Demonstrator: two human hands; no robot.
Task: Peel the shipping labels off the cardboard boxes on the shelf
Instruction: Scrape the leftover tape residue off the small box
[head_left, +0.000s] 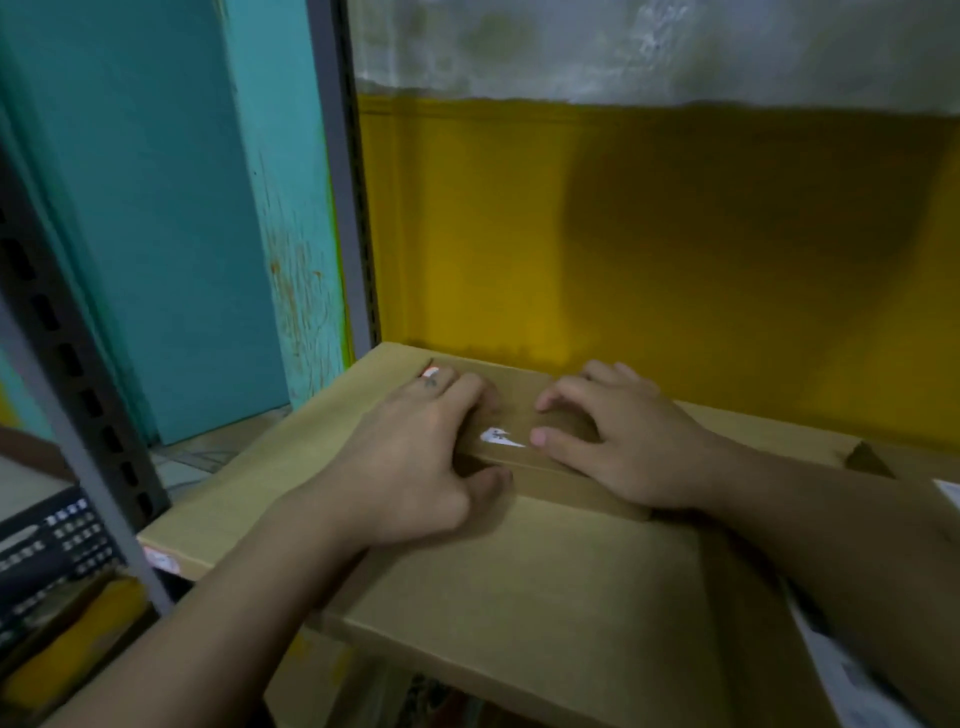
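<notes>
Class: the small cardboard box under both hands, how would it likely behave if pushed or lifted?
The small cardboard box is probably stiff: its edges look straight under the left hand and right hand. Flat-bottomed on the larger box, it should slide rather than roll or tip. Its weight cannot be judged.

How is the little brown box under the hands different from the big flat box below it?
The small brown cardboard box is narrow and sits on top; the large flat cardboard box is far wider and lies beneath. The small box's top has a torn white label scrap; the large box's top before it is bare. Both are brown cardboard.
</notes>
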